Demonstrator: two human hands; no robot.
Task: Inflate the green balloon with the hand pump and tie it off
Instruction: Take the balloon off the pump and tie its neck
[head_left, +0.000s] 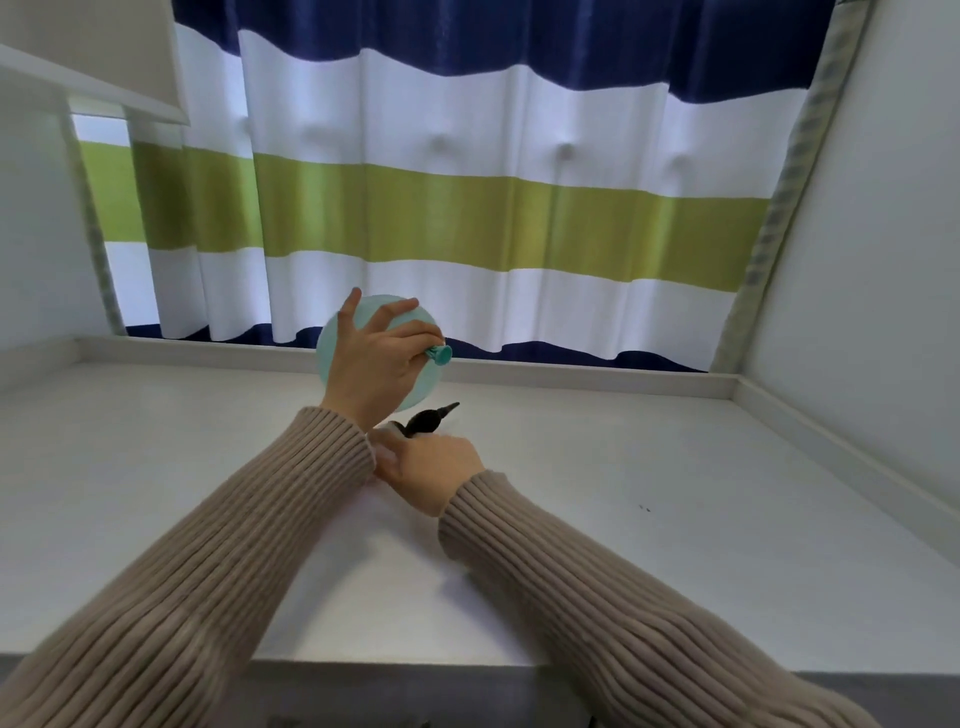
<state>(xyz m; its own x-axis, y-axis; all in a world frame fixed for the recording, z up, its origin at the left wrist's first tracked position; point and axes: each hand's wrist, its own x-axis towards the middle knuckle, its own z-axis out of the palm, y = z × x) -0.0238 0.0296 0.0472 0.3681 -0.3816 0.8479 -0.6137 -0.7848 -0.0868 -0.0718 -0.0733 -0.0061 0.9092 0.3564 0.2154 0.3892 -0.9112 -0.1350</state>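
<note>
Head view shows first the striped curtain (467, 182) behind, then the white table (675, 467) with its low raised edge, and two arms in ribbed beige sleeves (208, 571) that reach over it.

The balloon (332, 338) is already full of air, pale green and round, and it is held up above the table, behind the left hand (371, 364). This hand lies over the near side of it. The upper fingers (349, 312) are spread wide on the skin of the balloon, while the thumb and first finger are pressed together on the neck. The rolled lip (441, 355) sticks out just to the right of that pinch, so the neck points to the right and a little toward the person.

The right hand (431, 465) is lower, on the table, just below the left wrist. Its fingers are curled round the back part of the pump (428, 418). The black nozzle points away and to the right, and it is apart from the lip, below it.

In my judgement the pumping is finished and the knot remains. The neck lies up and a little beyond the right fingers, near to them. The right hand must first let the pump go, then rise to the lip and pull the neck out along its own line. If the left pinch becomes loose, air will escape.
</note>
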